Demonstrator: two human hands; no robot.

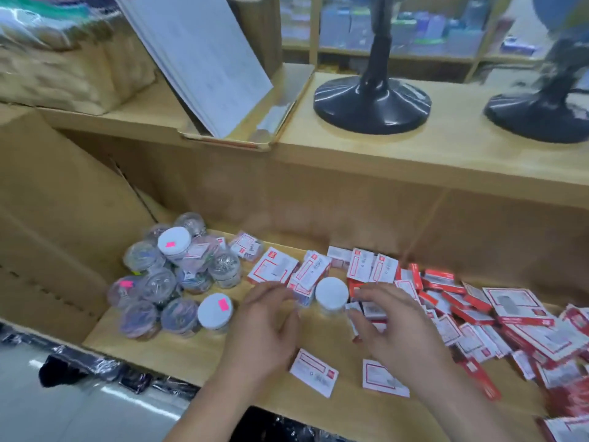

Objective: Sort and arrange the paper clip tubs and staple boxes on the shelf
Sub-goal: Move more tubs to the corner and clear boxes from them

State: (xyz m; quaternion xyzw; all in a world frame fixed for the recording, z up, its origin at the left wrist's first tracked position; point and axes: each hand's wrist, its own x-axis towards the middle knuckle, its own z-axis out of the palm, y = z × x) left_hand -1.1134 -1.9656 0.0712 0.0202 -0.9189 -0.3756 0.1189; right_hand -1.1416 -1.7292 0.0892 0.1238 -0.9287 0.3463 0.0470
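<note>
A heap of clear paper clip tubs (pixel 165 282) with white lids lies at the left of the wooden shelf (pixel 191 355). One white-lidded tub (pixel 331 295) stands alone in the middle among red-and-white staple boxes (pixel 462 314), which spread in a loose pile to the right. My left hand (pixel 264 327) hovers just left of that tub, fingers loosely curved. My right hand (pixel 392 327) reaches in from its right with spread fingers over small boxes. Neither hand plainly grips anything. Two staple boxes (pixel 314 371) lie flat near the shelf's front edge.
A cardboard wall (pixel 57 218) bounds the shelf on the left. On the upper shelf stand two black fan bases (pixel 371 103) and a leaning stack of white paper (pixel 197 59) in a cardboard tray. Wrapped dark goods (pixel 127 378) lie below the front edge.
</note>
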